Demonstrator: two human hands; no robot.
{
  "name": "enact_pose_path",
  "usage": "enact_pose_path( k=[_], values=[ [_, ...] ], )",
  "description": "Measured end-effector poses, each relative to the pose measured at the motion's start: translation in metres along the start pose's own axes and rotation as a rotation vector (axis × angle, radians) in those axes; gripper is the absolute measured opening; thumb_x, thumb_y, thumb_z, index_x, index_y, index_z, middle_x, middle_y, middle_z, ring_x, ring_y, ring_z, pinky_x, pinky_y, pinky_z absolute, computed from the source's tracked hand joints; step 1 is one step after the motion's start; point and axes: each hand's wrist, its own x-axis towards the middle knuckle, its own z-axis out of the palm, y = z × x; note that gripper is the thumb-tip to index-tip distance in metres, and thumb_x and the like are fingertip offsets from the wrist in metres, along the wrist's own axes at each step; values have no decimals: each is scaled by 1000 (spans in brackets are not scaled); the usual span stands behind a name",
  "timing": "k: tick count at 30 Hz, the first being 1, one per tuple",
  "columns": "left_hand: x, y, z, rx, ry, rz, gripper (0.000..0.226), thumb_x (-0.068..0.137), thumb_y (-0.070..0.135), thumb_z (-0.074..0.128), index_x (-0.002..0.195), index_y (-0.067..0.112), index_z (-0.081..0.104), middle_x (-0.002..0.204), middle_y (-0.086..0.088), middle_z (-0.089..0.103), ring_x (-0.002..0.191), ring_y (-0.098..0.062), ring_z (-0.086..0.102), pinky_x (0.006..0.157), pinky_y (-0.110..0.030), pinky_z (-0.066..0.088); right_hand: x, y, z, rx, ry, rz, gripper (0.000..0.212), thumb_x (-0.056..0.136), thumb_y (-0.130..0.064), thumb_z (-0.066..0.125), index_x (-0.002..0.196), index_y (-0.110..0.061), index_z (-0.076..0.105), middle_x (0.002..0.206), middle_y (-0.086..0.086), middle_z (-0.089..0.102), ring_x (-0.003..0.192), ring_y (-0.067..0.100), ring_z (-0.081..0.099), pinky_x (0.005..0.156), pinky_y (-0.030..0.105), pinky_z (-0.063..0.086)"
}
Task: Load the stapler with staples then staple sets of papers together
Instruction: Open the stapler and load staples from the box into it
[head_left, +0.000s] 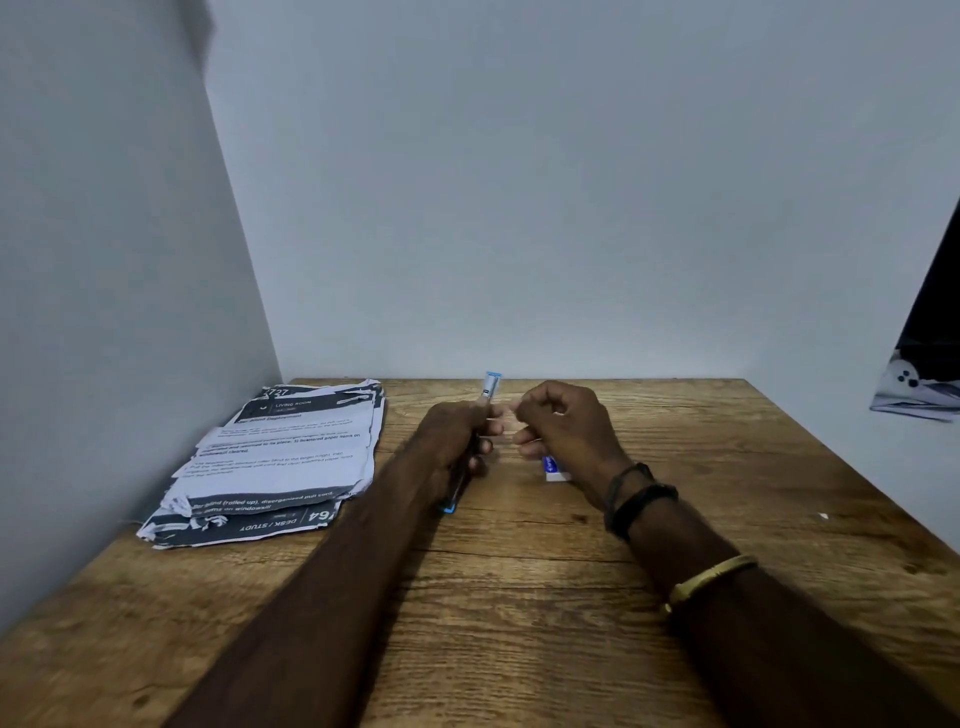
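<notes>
- The left hand (457, 441) is clamped around the blue stapler (491, 389), tilted up for loading.
- The right hand (558, 423) has fingertips pinched together; staples unseen.
- A staple box (555, 467) lies just beneath; papers (280, 457) wait far left.

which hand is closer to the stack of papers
Left. The left hand, holding the stapler, is just right of the stack of papers; the right hand is farther right, beyond it.

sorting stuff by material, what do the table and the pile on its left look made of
Table: looks like wood or wood-look laminate, matte brown, with visible grain lines and knots; which one is unclear. Pile: thin printed paper sheets, white with dark bands, edges curled and ragged.
</notes>
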Motion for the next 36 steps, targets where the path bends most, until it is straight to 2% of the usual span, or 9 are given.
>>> enact_pose_path(
  k=[6,12,16,22,25,28,30,33,36],
  values=[
    [-12,5,9,298,-103,28,37,98,28,55,103,-5,71,62,-2,57,43,-13,40,42,-20,26,5,2,-8,117,57,71,14,97,-25,66,105,-13,66,94,16,72,66,26,71,59,37,59],
    [-16,5,7,500,-66,106,49,96,45,52,83,3,74,53,-2,53,38,-14,38,41,-20,28,4,-1,-9,111,32,49,11,93,-15,69,99,-6,69,79,12,73,60,21,68,54,32,57],
    [-19,6,9,520,-44,142,47,92,38,50,73,1,72,49,-7,50,36,-17,35,43,-22,26,2,-1,-9,102,24,45,7,89,-12,74,93,-6,70,74,12,73,57,20,67,53,31,57],
    [-17,5,11,550,-57,190,48,92,31,43,79,-5,73,57,-12,60,38,-18,41,41,-21,31,1,-3,-9,101,52,30,6,87,-9,74,90,-5,71,75,19,74,58,24,68,60,37,61],
    [-18,6,12,491,-76,163,50,88,30,39,97,-9,69,71,-19,71,42,-20,48,42,-22,33,1,-2,-10,113,66,40,4,87,-7,73,90,-6,71,71,19,73,60,28,71,58,34,60],
    [-19,6,13,396,-97,242,31,98,22,39,113,6,61,85,-22,70,46,-24,60,41,-21,37,1,-2,-13,130,90,77,4,87,-6,73,91,-5,71,73,21,74,61,30,72,56,31,59],
    [-20,7,14,373,-107,292,22,99,17,40,105,10,60,91,-26,64,54,-32,67,40,-20,39,2,-2,-15,130,111,88,4,88,-6,72,92,-5,71,75,20,75,61,27,72,57,31,60],
    [-20,8,14,356,-150,291,27,97,9,40,78,4,58,111,-27,66,64,-37,71,40,-20,41,4,-2,-17,133,147,100,4,89,-5,71,93,-4,71,80,20,76,60,24,72,59,33,61],
    [-19,6,14,298,-117,281,33,97,10,41,74,-4,60,95,-20,70,65,-36,70,42,-22,44,5,-3,-17,150,172,118,7,89,-6,71,96,-2,71,83,20,77,64,25,74,61,34,63]
  ],
)
